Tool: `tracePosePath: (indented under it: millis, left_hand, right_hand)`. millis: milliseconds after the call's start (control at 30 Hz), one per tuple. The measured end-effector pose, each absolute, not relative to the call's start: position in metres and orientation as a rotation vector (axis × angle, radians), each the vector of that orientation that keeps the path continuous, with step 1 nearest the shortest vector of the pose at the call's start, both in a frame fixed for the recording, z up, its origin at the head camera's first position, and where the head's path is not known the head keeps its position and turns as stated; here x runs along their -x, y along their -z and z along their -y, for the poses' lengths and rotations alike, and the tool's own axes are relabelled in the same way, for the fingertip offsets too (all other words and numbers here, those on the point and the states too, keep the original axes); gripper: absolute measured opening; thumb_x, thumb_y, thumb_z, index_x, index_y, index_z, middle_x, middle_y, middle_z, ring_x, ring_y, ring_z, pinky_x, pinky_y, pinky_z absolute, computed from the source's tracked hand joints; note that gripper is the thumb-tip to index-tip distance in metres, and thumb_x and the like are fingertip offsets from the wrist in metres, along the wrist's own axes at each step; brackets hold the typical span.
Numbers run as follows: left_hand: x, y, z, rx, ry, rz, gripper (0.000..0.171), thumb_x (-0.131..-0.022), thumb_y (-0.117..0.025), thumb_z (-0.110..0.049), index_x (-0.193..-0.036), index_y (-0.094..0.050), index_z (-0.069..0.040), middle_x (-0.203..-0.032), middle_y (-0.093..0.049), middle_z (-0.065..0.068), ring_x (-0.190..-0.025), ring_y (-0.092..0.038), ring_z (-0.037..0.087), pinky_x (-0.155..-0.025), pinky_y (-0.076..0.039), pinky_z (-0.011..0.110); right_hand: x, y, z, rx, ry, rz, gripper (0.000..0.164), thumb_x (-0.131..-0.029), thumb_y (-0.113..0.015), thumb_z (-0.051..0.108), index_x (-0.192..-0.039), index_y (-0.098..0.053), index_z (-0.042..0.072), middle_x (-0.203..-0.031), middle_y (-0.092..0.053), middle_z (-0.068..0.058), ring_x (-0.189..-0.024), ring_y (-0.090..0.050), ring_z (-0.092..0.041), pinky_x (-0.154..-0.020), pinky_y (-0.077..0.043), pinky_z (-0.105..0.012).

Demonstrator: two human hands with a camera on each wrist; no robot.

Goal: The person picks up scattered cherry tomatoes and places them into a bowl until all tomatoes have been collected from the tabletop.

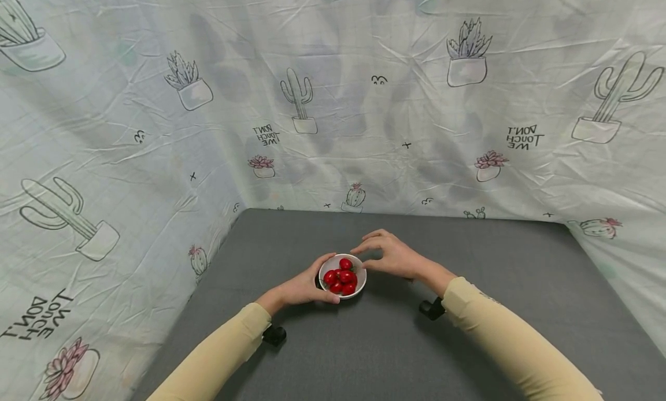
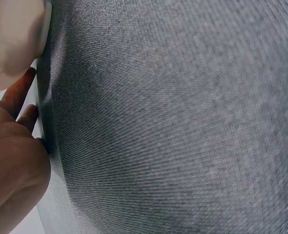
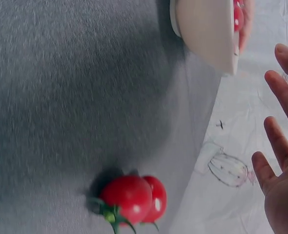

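Observation:
A small white bowl (image 1: 363,288) full of red tomatoes (image 1: 346,277) stands on the dark grey table. My left hand (image 1: 300,288) grips the bowl from its left side, thumb at the near rim and index finger at the far rim. In the left wrist view the bowl's pale wall (image 2: 12,44) shows beside the fingers. My right hand (image 1: 392,256) hovers at the bowl's right edge, its fingers spread apart. Two more tomatoes (image 3: 129,197) with green stems lie on the table below the right hand in the right wrist view.
The grey tabletop (image 1: 364,349) extends around the bowl. Behind and to the left hangs a pale, wrinkled curtain (image 1: 333,100) printed with potted cacti. Black wrist devices (image 1: 432,308) sit beneath the sleeves of both arms.

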State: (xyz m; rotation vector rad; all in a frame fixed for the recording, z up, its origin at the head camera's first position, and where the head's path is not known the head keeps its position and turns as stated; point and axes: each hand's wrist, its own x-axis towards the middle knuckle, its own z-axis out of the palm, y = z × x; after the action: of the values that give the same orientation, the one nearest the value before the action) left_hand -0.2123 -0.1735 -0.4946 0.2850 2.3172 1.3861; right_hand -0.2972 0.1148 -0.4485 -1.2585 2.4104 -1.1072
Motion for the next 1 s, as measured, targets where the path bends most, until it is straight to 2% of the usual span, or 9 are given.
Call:
tracePosePath:
  millis: [167,433,1000]
  left_hand:
    - [0.212,0.495,0.174,-0.281,-1.355,-2.34,0.105,-0.082,-0.087,-0.042,-0.162,-0.018,-0.034,-0.159,-0.031,0.004,-0.144,-0.033,0.023,-0.114,-0.03,0.055]
    - [0.211,0.495,0.174,-0.276,-1.354,-2.348,0.107,-0.08,-0.088,-0.044,-0.161,-0.02,-0.035,-0.158,-0.032,0.003,-0.144,-0.033,0.023,-0.114,-0.031,0.053]
    - [0.211,0.494,0.174,-0.301,-1.347,-2.35,0.109,-0.079,-0.089,-0.044,-0.162,-0.019,-0.033,-0.16,-0.03,0.003,-0.146,-0.031,0.022,-0.115,-0.029,0.053]
  right_hand:
    - [0.301,0.443,-0.129,1.185,1.154,-2.413,0.034,-0.094,-0.078,0.022,-0.127,-0.074,0.028,-0.14,-0.056,-0.005,-0.137,-0.04,-0.026,-0.103,-0.039,-0.063]
    - [0.304,0.439,-0.15,1.084,1.184,-2.449,0.034,-0.094,-0.077,0.028,-0.128,-0.073,0.031,-0.145,-0.051,-0.003,-0.14,-0.037,-0.025,-0.105,-0.038,-0.061]
    - [0.319,0.448,-0.185,1.012,1.196,-2.487,0.036,-0.095,-0.076,0.024,-0.131,-0.072,0.025,-0.148,-0.049,-0.012,-0.141,-0.035,-0.035,-0.105,-0.033,-0.067]
